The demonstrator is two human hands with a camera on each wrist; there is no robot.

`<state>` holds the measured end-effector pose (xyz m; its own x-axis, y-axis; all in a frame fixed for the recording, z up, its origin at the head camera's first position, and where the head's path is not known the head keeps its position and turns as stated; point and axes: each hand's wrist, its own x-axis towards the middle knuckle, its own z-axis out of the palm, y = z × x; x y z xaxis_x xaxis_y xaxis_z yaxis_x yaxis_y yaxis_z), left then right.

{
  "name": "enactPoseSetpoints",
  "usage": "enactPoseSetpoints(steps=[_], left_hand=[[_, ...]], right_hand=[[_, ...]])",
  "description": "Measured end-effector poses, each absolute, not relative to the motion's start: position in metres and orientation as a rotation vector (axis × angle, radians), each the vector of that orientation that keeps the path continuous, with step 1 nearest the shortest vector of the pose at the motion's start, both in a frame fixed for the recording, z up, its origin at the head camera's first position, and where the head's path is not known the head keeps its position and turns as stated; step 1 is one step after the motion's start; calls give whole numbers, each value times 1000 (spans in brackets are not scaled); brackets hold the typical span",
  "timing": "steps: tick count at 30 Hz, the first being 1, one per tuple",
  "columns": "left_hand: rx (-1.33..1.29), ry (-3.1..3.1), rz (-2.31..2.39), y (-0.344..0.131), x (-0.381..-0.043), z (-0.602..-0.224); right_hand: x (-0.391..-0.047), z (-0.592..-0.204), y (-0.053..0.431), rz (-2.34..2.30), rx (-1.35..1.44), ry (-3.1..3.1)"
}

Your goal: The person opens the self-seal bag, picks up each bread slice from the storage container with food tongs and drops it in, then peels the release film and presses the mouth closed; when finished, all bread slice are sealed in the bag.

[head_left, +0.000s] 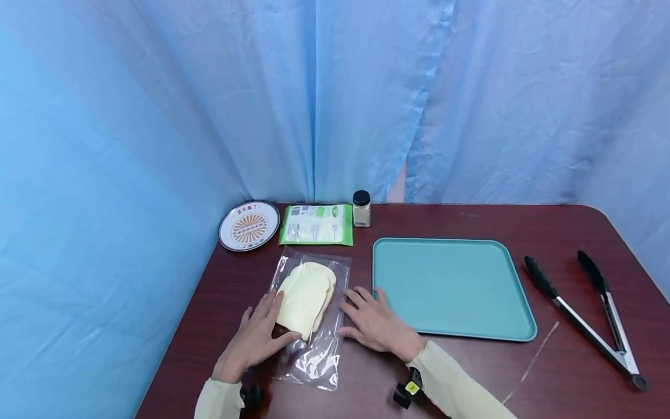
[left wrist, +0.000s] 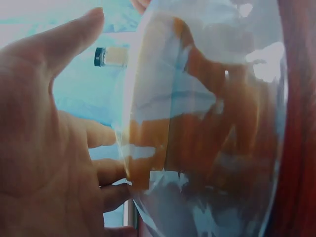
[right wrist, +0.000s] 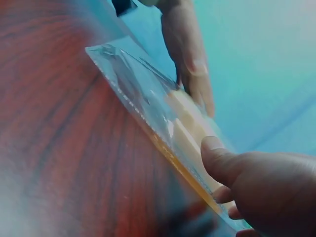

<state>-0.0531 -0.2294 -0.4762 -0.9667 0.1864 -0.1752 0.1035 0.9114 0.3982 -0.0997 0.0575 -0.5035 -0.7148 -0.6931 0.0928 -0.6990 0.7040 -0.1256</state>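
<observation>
Slices of bread (head_left: pixel 305 297) lie stacked, slightly offset, in a clear plastic bag (head_left: pixel 317 366) flat on the table. My left hand (head_left: pixel 255 336) rests at the bag's left side, its fingers and thumb spread along the bread's lower left edge. At the bag's right edge is my right hand (head_left: pixel 374 323), fingers spread, with fingertips touching the bag's rim. In the left wrist view the clear bag (left wrist: pixel 222 148) bulges beside the loosely extended fingers. The right wrist view shows the bread (right wrist: pixel 187 128) through the plastic, near the right thumb (right wrist: pixel 215 153).
A teal tray (head_left: pixel 450 288) lies right of the bag, close to my right hand. Black-tipped tongs (head_left: pixel 591 337) lie spread at far right. Behind the bag are a patterned plate (head_left: pixel 249 226), a green-and-white packet (head_left: pixel 316 224) and a black-capped jar (head_left: pixel 362 209). Blue curtains (head_left: pixel 356 105) surround the table.
</observation>
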Motion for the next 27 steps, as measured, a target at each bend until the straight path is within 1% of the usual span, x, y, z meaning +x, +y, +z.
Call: enactPoseSetpoints(steps=[8, 16, 19, 22, 27], left_hand=[[168, 2837, 623, -225, -39, -477], [188, 2891, 645, -230, -41, -480], [219, 2972, 665, -236, -46, -477], [193, 3012, 741, -245, -55, -471], [-32, 2920, 970, -263, -79, -463]], right_hand=[[-108, -503, 61, 280, 1129, -2869], [-108, -500, 62, 372, 1081, -2881], [-111, -497, 62, 457, 1010, -2875], [-115, -492, 62, 617, 902, -2858], [-123, -482, 60, 1040, 695, -2851]])
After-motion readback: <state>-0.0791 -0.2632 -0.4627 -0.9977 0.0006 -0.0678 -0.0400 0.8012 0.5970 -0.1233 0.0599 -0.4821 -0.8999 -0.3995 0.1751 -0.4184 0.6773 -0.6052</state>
